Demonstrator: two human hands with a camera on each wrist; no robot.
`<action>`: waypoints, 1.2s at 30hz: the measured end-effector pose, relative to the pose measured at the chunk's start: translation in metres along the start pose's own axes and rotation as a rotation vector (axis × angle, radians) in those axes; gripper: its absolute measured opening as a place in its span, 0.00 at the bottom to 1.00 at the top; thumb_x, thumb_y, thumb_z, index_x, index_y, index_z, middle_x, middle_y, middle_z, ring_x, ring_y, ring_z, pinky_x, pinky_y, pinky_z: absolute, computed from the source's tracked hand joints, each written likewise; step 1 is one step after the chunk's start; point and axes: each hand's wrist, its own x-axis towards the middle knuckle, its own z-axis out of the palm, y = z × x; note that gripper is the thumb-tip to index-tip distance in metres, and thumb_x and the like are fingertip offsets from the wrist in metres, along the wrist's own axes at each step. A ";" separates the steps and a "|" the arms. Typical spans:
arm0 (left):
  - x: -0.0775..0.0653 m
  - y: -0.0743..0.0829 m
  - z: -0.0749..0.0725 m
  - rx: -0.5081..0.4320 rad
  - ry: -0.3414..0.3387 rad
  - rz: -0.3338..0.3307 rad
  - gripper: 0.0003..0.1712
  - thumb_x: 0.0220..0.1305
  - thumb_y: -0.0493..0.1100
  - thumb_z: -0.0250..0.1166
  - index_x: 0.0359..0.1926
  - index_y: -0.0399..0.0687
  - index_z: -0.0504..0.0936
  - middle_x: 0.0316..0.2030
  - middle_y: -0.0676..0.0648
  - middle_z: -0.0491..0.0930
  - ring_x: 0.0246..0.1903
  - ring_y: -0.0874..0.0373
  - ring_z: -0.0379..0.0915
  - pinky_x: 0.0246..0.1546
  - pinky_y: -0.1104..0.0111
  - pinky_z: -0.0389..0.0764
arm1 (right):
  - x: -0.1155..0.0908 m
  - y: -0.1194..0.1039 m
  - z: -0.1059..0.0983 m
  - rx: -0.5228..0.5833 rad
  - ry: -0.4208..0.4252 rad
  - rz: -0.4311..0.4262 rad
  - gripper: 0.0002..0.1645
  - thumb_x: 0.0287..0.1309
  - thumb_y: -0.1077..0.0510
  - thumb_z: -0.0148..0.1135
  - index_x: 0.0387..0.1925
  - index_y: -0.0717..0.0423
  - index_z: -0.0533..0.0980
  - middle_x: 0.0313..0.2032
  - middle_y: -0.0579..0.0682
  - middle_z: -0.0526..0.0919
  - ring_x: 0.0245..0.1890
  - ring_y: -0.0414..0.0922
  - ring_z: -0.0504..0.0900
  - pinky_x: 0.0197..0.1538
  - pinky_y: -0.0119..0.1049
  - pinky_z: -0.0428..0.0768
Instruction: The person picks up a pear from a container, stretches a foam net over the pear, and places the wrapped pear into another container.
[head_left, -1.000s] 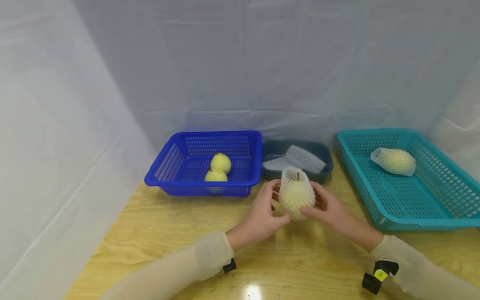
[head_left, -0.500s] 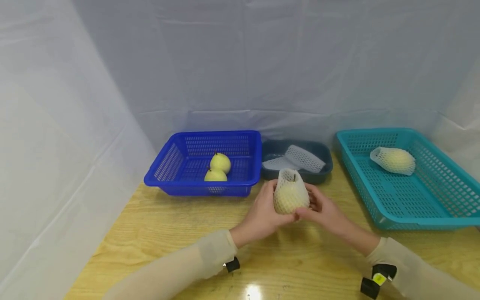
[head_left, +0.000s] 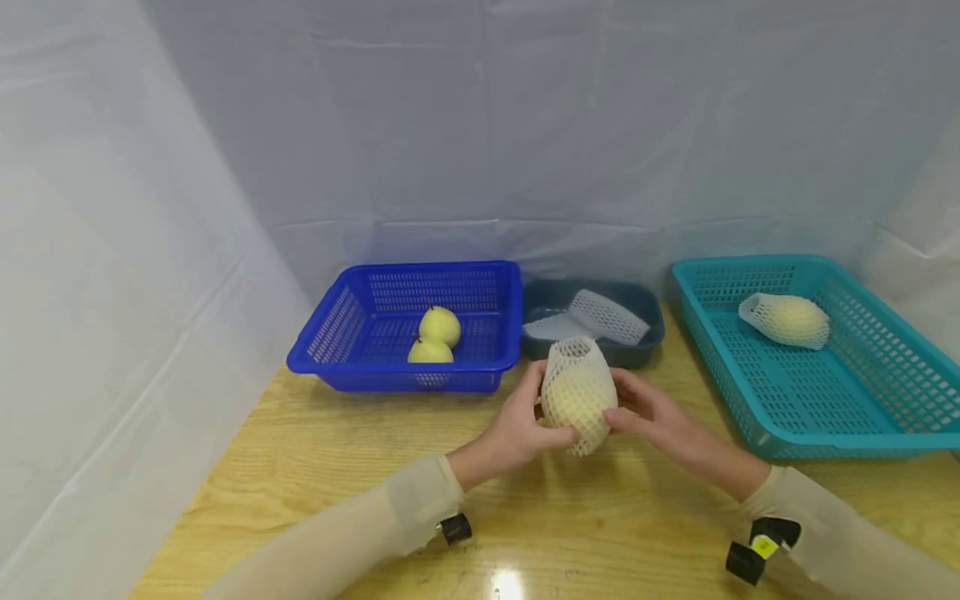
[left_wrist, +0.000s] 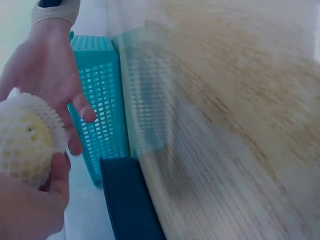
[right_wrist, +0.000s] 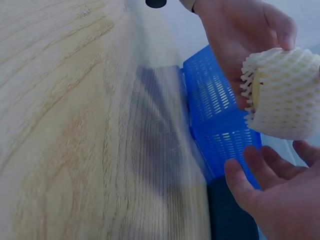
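A pale yellow pear in a white foam net sleeve (head_left: 579,398) is held upright over the table in the head view. The net's open mouth rises above the fruit and hides the stem. My left hand (head_left: 519,423) grips it from the left, thumb across the front. At its right side is my right hand (head_left: 667,423), thumb tip right at the net. In the right wrist view, that hand's fingers (right_wrist: 262,170) are spread and loosely bent below the netted pear. The left wrist view shows the right palm (left_wrist: 47,62) facing the fruit.
A blue basket (head_left: 412,367) holds two bare pears (head_left: 440,327). Behind the hands, a dark teal tub (head_left: 648,350) contains foam nets (head_left: 611,317). At right, a turquoise basket (head_left: 720,375) holds another netted pear (head_left: 791,321). White sheeting (head_left: 480,125) stands behind the wooden table (head_left: 360,442).
The netted pear has shifted slightly left. Its net now stands higher around the top, and the stem that showed earlier is hidden. The right fingers have loosened around it.
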 end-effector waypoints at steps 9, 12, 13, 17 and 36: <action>-0.002 -0.002 -0.002 0.016 -0.020 0.046 0.46 0.53 0.39 0.70 0.70 0.41 0.58 0.59 0.37 0.71 0.54 0.56 0.70 0.56 0.62 0.79 | 0.000 -0.001 0.003 0.002 -0.041 -0.046 0.36 0.75 0.59 0.52 0.76 0.64 0.53 0.69 0.70 0.64 0.60 0.39 0.76 0.57 0.34 0.80; -0.004 0.000 0.000 0.101 0.005 0.014 0.44 0.58 0.43 0.71 0.71 0.45 0.59 0.58 0.42 0.73 0.53 0.58 0.71 0.52 0.62 0.80 | 0.001 0.000 0.004 -0.036 0.018 -0.056 0.34 0.75 0.58 0.53 0.75 0.64 0.55 0.66 0.70 0.69 0.56 0.36 0.78 0.55 0.33 0.81; -0.004 0.002 0.002 0.128 0.008 0.002 0.44 0.60 0.44 0.71 0.72 0.46 0.59 0.59 0.44 0.73 0.53 0.59 0.72 0.52 0.63 0.81 | 0.001 0.000 0.005 -0.049 0.035 -0.060 0.34 0.75 0.58 0.53 0.75 0.64 0.56 0.65 0.70 0.69 0.56 0.35 0.78 0.54 0.33 0.81; -0.006 0.005 0.005 0.224 0.014 -0.024 0.44 0.64 0.46 0.69 0.75 0.53 0.56 0.61 0.48 0.71 0.51 0.59 0.74 0.47 0.69 0.82 | 0.002 0.002 0.006 -0.077 0.092 -0.051 0.34 0.74 0.59 0.54 0.75 0.62 0.56 0.65 0.69 0.71 0.55 0.33 0.78 0.54 0.31 0.81; -0.002 0.001 0.012 0.090 0.126 -0.064 0.51 0.50 0.44 0.80 0.71 0.53 0.61 0.59 0.47 0.74 0.54 0.55 0.76 0.53 0.68 0.80 | 0.000 -0.002 0.017 -0.004 0.126 -0.036 0.35 0.69 0.64 0.60 0.70 0.69 0.57 0.62 0.76 0.70 0.59 0.39 0.78 0.53 0.29 0.80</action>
